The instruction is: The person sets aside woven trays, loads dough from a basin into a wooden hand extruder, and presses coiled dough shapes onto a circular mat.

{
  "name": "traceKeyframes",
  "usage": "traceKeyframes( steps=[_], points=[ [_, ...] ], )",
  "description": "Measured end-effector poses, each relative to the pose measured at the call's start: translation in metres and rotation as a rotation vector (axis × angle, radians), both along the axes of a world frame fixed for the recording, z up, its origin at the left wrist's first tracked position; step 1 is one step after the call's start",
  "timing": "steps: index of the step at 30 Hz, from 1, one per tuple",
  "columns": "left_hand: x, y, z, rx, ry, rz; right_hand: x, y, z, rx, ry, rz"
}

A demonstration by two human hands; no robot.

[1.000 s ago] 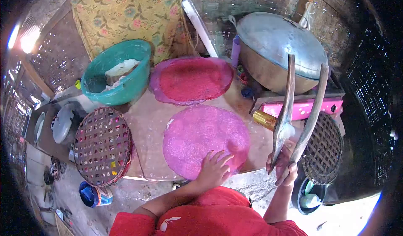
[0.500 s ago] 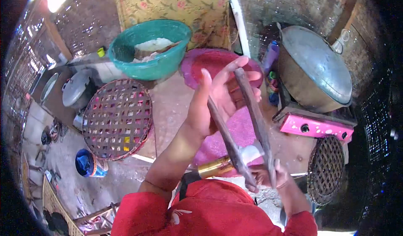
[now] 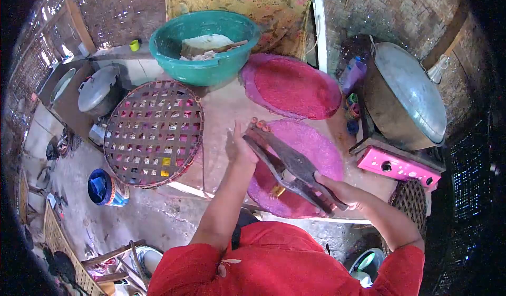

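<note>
Between both hands I hold a dark wooden tool made of two long bars with a gap between them. It slants from upper left to lower right. My left hand is around its upper left end, fingertips showing over the far edge. My right hand grips the lower right end, thumb on top. A small gold-coloured part shows by the bars; whether it belongs to the tool I cannot tell. Below lies a round pink mat-like sheet, partly covered by the tool and hands.
Beyond is a darker pink round tray. A green basin holds white, powdery stuff. At left sits a woven basket, with a blue bucket below. At right, a large lidded pot stands on a pink stove.
The tool has dropped from upright in front of me to a slant low over the pink sheet. My left hand has gone from spread fingers to curled around its end; the view has shifted.
</note>
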State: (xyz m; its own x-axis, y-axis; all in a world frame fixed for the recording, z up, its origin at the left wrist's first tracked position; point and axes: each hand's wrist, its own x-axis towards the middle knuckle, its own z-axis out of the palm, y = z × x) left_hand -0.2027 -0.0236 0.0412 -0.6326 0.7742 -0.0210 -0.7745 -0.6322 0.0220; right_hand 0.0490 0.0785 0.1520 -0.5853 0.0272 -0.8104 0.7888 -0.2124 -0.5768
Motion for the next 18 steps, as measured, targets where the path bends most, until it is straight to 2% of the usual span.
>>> traceKeyframes(
  steps=[1, 4, 8, 12, 15, 18],
  points=[
    [-0.003, -0.001, 0.003, 0.110, 0.003, 0.001, -0.005, -0.001, 0.002, 0.002, -0.004, 0.004],
    [-0.019, -0.009, 0.021, 0.126, 0.142, 0.035, -0.017, -0.008, 0.009, 0.042, 0.027, 0.072],
    [-0.009, -0.032, 0.048, 0.007, 0.135, 0.105, -0.015, -0.025, 0.034, 0.058, 0.043, 0.082],
    [0.003, -0.024, 0.039, 0.105, 0.019, 0.036, 0.000, -0.021, 0.055, 0.060, -0.019, 0.108],
    [-0.001, -0.011, 0.042, 0.083, 0.035, 0.029, -0.002, -0.014, 0.051, 0.200, 0.029, 0.155],
    [-0.017, -0.014, 0.054, 0.053, 0.097, 0.043, -0.007, -0.015, 0.033, 0.191, 0.075, 0.123]
  ],
)
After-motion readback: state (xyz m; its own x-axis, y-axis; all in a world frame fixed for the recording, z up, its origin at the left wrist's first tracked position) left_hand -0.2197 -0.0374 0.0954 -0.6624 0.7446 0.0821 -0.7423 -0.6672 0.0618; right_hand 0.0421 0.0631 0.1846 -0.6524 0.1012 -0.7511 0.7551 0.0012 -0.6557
